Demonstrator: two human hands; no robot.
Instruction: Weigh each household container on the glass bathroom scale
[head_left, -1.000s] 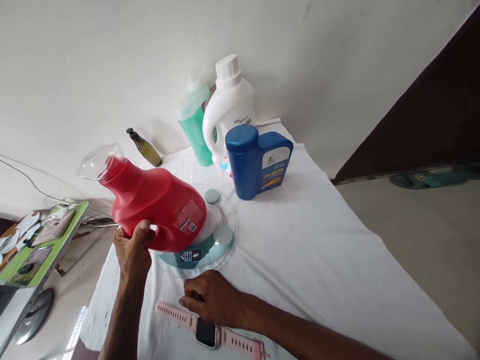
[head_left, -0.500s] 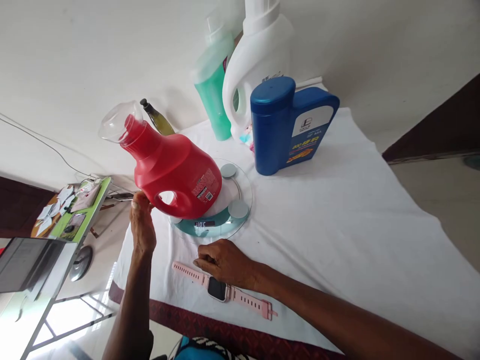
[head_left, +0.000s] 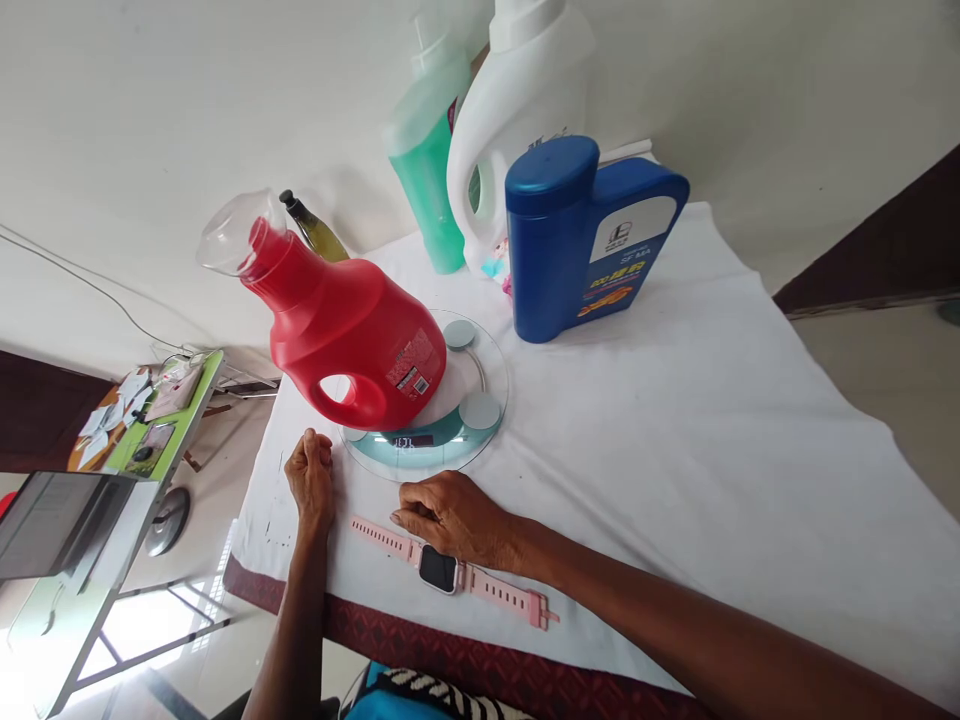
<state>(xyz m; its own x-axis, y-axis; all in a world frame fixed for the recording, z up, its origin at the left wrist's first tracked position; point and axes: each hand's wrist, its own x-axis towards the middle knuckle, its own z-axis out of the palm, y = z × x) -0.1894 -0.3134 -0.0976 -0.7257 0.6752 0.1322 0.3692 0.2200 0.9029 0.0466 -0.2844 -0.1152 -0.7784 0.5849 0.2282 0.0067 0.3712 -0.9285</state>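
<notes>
Left hand (head_left: 309,482) quits red jug (head_left: 360,325), likely so scale (head_left: 444,455) weighs freely; fingers curl together, as on right hand (head_left: 459,517).

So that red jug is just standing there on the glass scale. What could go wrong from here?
Nothing holds the red plastic jug, so a bump to it or to the digital glass scale beneath could perhaps slide or topple it. The pink-strapped smartwatch lies between the scale and the near edge of the table, close to the person's right grip, and might get knocked off.
</notes>
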